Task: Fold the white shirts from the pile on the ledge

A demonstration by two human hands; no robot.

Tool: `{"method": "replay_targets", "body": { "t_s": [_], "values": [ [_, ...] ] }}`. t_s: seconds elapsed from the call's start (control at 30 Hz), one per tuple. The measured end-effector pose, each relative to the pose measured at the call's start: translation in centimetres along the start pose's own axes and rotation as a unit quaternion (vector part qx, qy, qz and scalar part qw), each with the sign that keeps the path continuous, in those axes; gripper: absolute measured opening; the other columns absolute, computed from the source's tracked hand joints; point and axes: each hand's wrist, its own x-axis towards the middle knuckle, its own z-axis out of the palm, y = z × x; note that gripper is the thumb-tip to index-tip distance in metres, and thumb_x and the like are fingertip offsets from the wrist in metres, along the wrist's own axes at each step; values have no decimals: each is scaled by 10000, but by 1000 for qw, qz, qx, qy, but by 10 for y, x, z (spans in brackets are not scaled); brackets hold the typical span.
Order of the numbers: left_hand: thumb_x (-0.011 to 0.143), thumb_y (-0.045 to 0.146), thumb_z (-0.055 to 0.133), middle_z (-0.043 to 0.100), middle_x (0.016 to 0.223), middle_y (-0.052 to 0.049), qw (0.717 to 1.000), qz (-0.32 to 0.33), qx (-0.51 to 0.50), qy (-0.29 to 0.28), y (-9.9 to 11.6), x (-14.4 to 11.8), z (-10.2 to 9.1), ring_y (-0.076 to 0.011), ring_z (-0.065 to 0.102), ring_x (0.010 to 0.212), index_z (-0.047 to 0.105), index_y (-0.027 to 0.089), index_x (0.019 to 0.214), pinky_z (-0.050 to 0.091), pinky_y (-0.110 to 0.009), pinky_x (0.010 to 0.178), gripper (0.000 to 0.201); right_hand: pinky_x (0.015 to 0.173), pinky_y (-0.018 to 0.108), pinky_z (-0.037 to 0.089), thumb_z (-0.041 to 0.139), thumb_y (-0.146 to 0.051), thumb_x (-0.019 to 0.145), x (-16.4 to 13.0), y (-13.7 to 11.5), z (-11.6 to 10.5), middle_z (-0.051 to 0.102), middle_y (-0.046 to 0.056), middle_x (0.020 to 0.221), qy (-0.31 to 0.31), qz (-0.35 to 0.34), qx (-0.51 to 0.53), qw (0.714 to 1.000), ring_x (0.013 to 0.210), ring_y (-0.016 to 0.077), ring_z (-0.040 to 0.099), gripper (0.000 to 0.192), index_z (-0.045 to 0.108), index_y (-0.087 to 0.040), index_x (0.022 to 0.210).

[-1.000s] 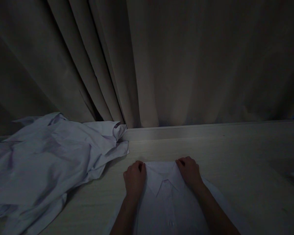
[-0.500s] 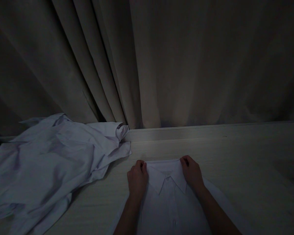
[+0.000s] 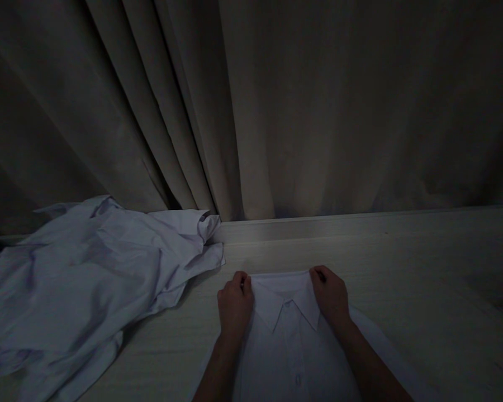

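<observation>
A white button-up shirt (image 3: pixel 291 346) lies front side up on the pale surface, its pointed collar at the far end and its lower part cut off by the frame. My left hand (image 3: pixel 236 304) pinches the left end of the collar. At the collar's right end, my right hand (image 3: pixel 330 293) grips the fabric between thumb and fingers. The collar's top edge runs nearly straight between both hands. My forearms cover parts of the shirt's sides.
A crumpled heap of white cloth (image 3: pixel 92 279) lies to the left. Long grey-brown curtains (image 3: pixel 297 111) hang behind the pale wood-grained surface (image 3: pixel 423 279). A ledge (image 3: pixel 360 221) runs along its back edge. At the right edge sits a small pale item I cannot make out.
Almost nothing differs. My right hand has shifted very slightly to the right, with the collar still held at both ends.
</observation>
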Motion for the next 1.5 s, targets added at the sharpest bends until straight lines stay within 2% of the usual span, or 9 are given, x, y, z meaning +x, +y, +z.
{"method": "replay_targets", "body": {
  "t_s": [0.33,0.47,0.57,0.8,0.93,1.07,1.2,1.37,1.5],
  "values": [
    [880,359,360,664,805,-20,999,27,11,16,-6,1,6,-167,589,776,574,248,879,366,-275,700,241,623,275,388,422,-391,835,0,4,4,676,20,762,-16,8,-46,999,687,168,598,250,617,-238,803],
    [866,329,383,671,896,-29,994,72,75,45,-7,2,8,-196,566,857,595,235,857,360,-308,753,232,648,282,386,419,-355,849,1,8,6,671,30,769,-27,-49,-118,991,720,173,589,246,621,-227,792],
    [873,319,366,668,917,-36,994,56,92,35,-4,0,8,-201,565,877,597,228,866,360,-319,756,248,700,297,398,407,-353,866,1,11,8,676,52,812,-33,-74,-149,985,778,187,587,274,642,-216,830],
    [838,277,414,624,1046,-89,993,70,88,41,7,-2,-3,-227,534,1001,556,171,1046,380,-337,850,274,812,319,404,419,-375,872,1,2,3,643,88,928,12,-114,-96,989,871,200,554,302,619,-169,966],
    [835,232,387,619,845,-51,990,124,59,-37,16,-4,-7,-169,558,835,578,199,825,408,-285,769,193,759,296,403,418,-280,854,0,-10,1,626,54,829,-27,-137,-103,985,815,184,545,214,613,-195,829],
    [830,232,392,640,901,-75,978,170,91,-82,22,-9,-2,-187,568,883,613,191,815,417,-304,815,225,787,288,404,448,-217,816,-4,-9,6,645,54,864,-89,-140,-118,979,847,184,549,183,630,-200,831],
    [818,264,423,635,1127,-114,972,149,123,-131,23,-14,1,-228,561,1062,631,176,958,410,-338,934,265,856,297,394,439,-202,830,-7,-7,6,641,69,911,-110,-165,-142,970,901,192,535,221,654,-179,875],
    [839,458,409,353,1454,-188,955,137,151,-215,24,-24,5,-306,284,1366,400,119,1340,253,-424,1115,605,870,315,392,477,-259,834,-9,-14,-1,612,93,989,-175,-198,-190,946,950,208,514,232,664,-175,942],
    [826,590,356,216,1504,-197,950,134,170,-223,25,-30,10,-360,131,1397,297,152,1401,192,-529,1121,725,851,347,394,469,-302,838,-10,-16,-5,600,94,1050,-204,-196,-241,928,967,229,514,269,639,-197,1019]
  ]
}}
